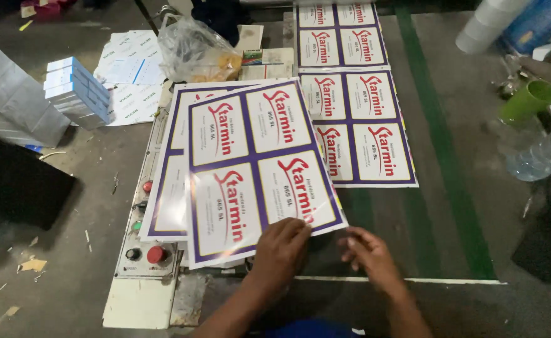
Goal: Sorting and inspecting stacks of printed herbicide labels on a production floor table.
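My left hand grips the near edge of a glossy printed sheet with four white labels framed in purple. The sheet is lifted and tilted above a stack of like sheets. Those sheets rest on a machine bed with a control panel carrying red and green buttons. My right hand hovers just right of the sheet's near corner, fingers spread, holding nothing that I can see.
More printed sheets lie on the dark surface with green stripes to the right. A stack of small white-and-blue boxes and a clear plastic bag sit at the back left. A green cup and plastic bottle stand at right.
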